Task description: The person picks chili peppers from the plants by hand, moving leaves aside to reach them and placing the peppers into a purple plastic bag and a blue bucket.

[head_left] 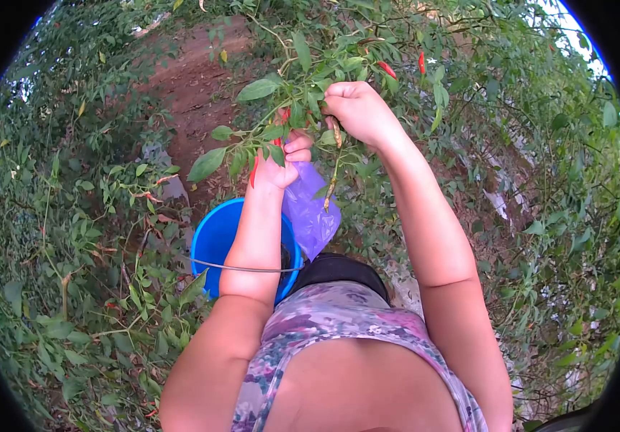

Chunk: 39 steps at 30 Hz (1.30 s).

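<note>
My left hand (284,162) is closed with fingers curled, and a purple plastic bag (311,205) hangs from it. Leaves of a chili pepper branch (259,90) partly cover that hand. A red chili pepper (254,171) dangles by its wrist, and more red shows among the leaves near the fingers. My right hand (356,111) is pinched at the branch, a little higher and to the right; leaves hide what sits between its fingertips. Just below it hangs a withered, yellow-brown chili (336,135).
A blue bucket (213,234) with a wire handle stands under my left forearm. Two red chilies, one upright (421,63), grow beyond my right hand. Dense chili plants (72,288) flank both sides, and a reddish dirt path (198,79) runs ahead.
</note>
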Each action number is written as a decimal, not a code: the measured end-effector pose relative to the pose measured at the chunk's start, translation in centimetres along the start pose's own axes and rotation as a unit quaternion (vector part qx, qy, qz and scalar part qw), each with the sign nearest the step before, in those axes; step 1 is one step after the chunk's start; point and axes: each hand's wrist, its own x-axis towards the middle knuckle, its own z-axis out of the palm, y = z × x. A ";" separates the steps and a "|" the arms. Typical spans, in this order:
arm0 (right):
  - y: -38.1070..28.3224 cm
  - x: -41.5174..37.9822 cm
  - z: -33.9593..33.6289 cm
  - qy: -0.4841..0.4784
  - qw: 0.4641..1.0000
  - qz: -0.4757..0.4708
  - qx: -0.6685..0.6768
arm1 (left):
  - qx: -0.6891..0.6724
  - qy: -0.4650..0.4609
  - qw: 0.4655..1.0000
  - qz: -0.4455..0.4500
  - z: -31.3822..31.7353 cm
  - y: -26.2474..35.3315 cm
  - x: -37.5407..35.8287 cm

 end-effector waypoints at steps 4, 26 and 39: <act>0.0 -0.4 0.2 0.025 0.999 0.042 -0.016 | -0.047 0.009 0.998 -0.031 0.3 0.1 0.8; -0.9 -3.3 -1.0 0.228 0.952 -0.195 0.061 | -0.013 0.011 0.999 -0.041 -0.4 -0.5 1.0; -1.6 -17.0 -1.0 0.107 0.831 -0.054 0.543 | 0.182 0.141 0.970 0.080 1.3 -1.9 1.4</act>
